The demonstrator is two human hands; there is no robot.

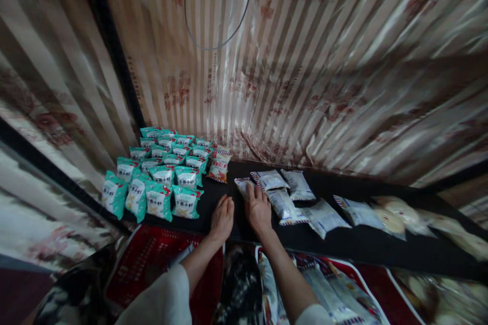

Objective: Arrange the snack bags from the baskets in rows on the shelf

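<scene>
My right hand [258, 209] has its fingers on a small white snack bag [243, 188] lying on the black shelf [274, 241]. The hand covers part of that bag. Beside it, apart by a short gap, my left hand [222, 217] rests over the shelf with nothing in it, its fingers extended close together. Left of that hand stand rows of teal snack bags [186, 202]. A red and cream snack bag [218, 167] is at the right end of the back rows. Several white snack bags [282, 203] lie loosely to the right of my right hand.
Farther right on the shelf are clear packs with round, pale contents [392, 218]. Below the front edge sit a red basket [133, 259] and another holding several bags [324, 284]. A dark post [110, 35] and striped sheeting [236, 76] bound the shelf.
</scene>
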